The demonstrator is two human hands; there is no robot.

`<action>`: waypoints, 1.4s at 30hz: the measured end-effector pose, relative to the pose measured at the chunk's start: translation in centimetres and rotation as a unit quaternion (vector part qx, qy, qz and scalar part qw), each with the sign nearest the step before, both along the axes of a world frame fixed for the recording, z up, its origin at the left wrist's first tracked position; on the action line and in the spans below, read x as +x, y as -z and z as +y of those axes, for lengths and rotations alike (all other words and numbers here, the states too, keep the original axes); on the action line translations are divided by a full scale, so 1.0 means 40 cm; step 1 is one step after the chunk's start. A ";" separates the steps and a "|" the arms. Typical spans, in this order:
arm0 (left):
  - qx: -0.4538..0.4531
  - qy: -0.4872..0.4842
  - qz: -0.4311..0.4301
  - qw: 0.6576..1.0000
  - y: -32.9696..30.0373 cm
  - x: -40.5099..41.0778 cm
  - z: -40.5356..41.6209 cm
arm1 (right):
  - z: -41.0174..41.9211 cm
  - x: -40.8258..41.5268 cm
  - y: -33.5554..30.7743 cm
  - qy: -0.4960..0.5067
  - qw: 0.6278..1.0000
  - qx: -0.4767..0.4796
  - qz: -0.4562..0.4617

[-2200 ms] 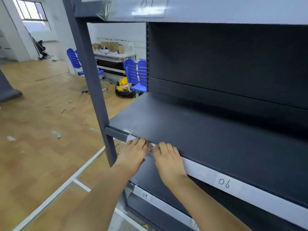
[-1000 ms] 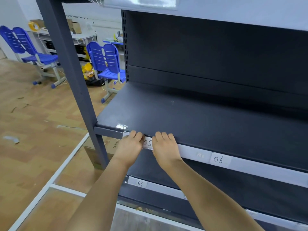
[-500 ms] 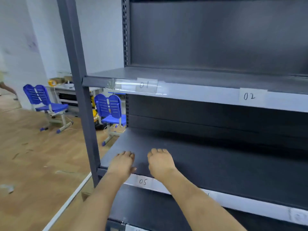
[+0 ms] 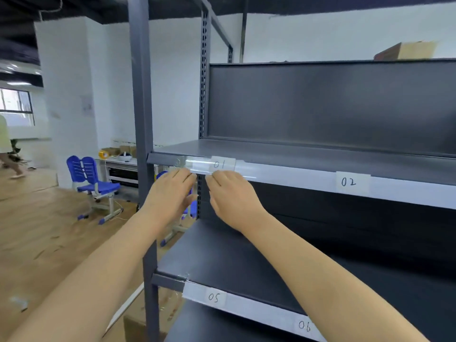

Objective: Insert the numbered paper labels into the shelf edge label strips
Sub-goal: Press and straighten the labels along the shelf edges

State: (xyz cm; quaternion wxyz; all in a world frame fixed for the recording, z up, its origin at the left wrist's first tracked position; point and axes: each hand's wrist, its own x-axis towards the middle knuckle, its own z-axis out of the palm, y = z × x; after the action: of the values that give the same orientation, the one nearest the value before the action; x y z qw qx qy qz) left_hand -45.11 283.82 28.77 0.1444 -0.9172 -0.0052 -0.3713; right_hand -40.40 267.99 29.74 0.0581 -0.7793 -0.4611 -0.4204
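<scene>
A dark grey shelf unit has a clear label strip (image 4: 283,174) along the edge of its upper shelf. The strip holds the paper labels 01 (image 4: 222,164) and 02 (image 4: 349,181). My left hand (image 4: 170,193) and my right hand (image 4: 232,196) are raised side by side just under label 01. Their fingertips touch the strip's lower edge, and neither hand holds anything. The lower shelf's strip (image 4: 259,309) carries labels 05 (image 4: 214,297) and 06 (image 4: 304,325).
The shelf's grey upright post (image 4: 140,95) stands just left of my hands. Blue chairs (image 4: 91,178) and a cluttered table (image 4: 121,161) stand behind it on the wooden floor. A person (image 4: 7,149) walks at the far left. A cardboard box (image 4: 407,50) shows above the unit's top edge.
Both hands left the lower strip beside label 05 and rose to the upper strip under label 01. The view tilted upward with them.
</scene>
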 end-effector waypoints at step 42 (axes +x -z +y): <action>-0.065 0.018 0.027 0.997 -0.114 0.138 -0.057 | -0.011 0.081 -0.102 0.113 0.988 -0.029 0.099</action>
State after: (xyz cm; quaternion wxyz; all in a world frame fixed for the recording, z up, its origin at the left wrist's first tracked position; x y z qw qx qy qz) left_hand -39.60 281.52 33.31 0.0777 -0.9343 -0.0088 -0.3477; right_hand -37.17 267.56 33.81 0.0330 -0.8655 -0.3736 -0.3320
